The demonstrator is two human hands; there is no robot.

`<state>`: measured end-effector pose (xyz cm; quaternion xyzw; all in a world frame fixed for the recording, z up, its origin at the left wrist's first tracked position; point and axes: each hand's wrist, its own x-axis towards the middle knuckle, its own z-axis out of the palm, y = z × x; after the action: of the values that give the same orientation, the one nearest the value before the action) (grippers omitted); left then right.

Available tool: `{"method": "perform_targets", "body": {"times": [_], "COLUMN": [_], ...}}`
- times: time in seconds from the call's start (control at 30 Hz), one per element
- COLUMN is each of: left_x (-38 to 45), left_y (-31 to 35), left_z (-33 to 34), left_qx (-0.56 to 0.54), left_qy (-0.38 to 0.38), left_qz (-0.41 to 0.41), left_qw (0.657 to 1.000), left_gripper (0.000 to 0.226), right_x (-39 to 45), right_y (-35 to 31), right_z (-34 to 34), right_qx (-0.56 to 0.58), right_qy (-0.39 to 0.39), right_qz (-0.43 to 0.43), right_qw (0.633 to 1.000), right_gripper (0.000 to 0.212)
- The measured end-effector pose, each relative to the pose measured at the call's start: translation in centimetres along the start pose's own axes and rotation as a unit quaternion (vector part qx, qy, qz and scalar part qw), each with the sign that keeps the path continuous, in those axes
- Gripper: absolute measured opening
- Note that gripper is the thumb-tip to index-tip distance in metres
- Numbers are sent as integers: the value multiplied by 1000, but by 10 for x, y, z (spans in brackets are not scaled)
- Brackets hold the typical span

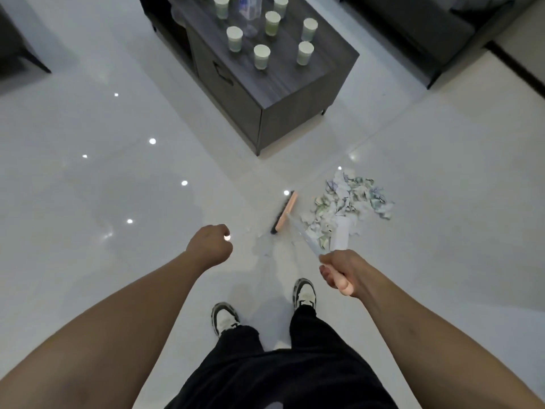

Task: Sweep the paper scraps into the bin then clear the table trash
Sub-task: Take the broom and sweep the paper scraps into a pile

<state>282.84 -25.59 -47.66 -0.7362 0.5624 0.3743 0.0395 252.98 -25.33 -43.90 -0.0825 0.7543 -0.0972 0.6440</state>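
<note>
Left hand: the left hand (210, 242) hangs over the white floor (88, 187), fingers curled into a loose fist; its grip is closed together and holds nothing that can be seen.
Shoes: two white and black shoes (224, 317) stand on the floor below the hands, under black trousers (280, 370).
Desk: a dark grey desk (295, 90) stands at the top centre; on it are several pale green paper cups (261, 56) standing upright and a clear plastic bottle (249, 8), partly cut by the frame edge.
Broom: the broom (284, 212) has a pink head with dark bristles; the head is on the floor, just left of the scraps, and the light handle goes back to the right hand.
Right hand: the right hand (342, 271) has its grip clamped around the pink end of the broom handle.
Paper scraps: the paper scraps (351, 202) lie in one pile on the floor, right of the broom head and near the desk corner; a white oblong piece (340, 233) lies at the near side of the pile.
Sofa: a dark sofa (427, 28) stands at the top right.
</note>
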Motion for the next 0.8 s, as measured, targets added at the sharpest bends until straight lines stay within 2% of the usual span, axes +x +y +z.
{"method": "perform_targets", "body": {"times": [0.17,0.3,0.43,0.57,0.67,0.73,0.8], "left_x": [-15,-24,-29,-31,-34,-34,-33], "left_y": [-4,0,12,45,85,112,134], "left_z": [-2,4,14,29,45,54,59], "left_qx": [2,5,15,23,23,30,42], "left_qy": [23,34,27,19,8,4,1], "left_qz": [11,19,8,13,40,69,93], "left_qw": [1000,999,999,999,999,997,995], "left_gripper": [42,39,43,43,44,44,43], "right_x": [-10,-7,-3,-3,0,2,6], "right_y": [26,40,46,43,39,38,39], "right_z": [27,42,12,-41,-68,-80,-93], "right_qx": [-35,-44,-55,-80,-113,-95,-63], "right_qy": [-92,-127,-96,-44,23,48,63], "right_qz": [27,63,76,54,20,16,3], "right_qw": [995,989,991,994,993,994,996], "right_gripper": [9,13,13,9,14,23,22]}}
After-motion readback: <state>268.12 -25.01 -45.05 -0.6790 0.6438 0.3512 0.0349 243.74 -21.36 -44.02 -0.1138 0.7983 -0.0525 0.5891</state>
